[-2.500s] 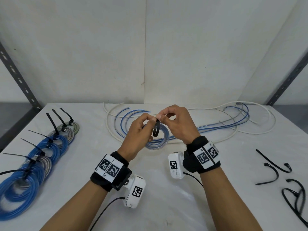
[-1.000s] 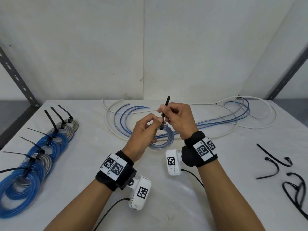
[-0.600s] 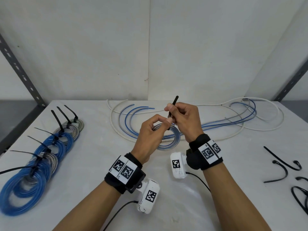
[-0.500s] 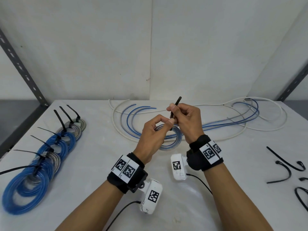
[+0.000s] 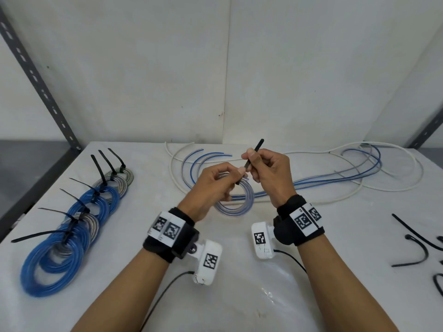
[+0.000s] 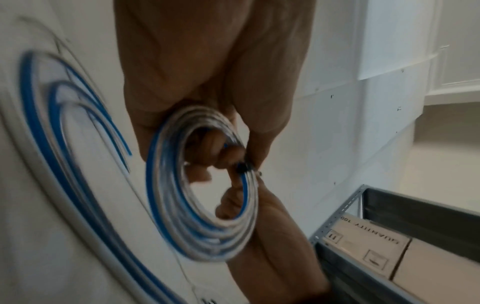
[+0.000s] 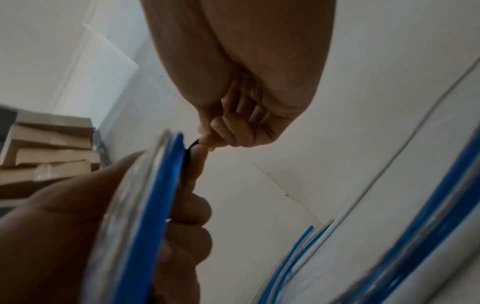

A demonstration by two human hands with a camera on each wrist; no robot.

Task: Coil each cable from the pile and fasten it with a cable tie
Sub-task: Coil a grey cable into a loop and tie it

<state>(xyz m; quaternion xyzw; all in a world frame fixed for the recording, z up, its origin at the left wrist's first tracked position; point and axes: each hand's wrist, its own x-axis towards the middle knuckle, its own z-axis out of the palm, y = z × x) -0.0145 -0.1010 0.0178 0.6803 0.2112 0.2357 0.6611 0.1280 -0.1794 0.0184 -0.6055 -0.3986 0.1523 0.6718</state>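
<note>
Cable coil [image 5: 233, 202], blue and clear, is lifted above the white table [image 5: 239, 271] at the centre, between your two hands. Your left hand [image 5: 211, 188] is closed around its rim, fingers curled through the ring, thumb and forefinger pinching at the top where the black cable tie [image 5: 251, 156] wraps it. Your right hand [image 5: 268, 173] pinches the free tail of this tie with curled fingers; the tail points up toward 1 o'clock.

At 9 o'clock a row of tied coils [image 5: 72, 226] lies on the table, each with a black tail standing up. Loose cables [image 5: 335, 178], white and blue, stretch from 12 o'clock to 2 o'clock behind your hands. Spare black ties [image 5: 414, 245] lie at 3 o'clock.

Compared with 2.5 seconds ago, the tie was then only a loop held between your fingertips; now its tail is pulled out long above your right hand.
</note>
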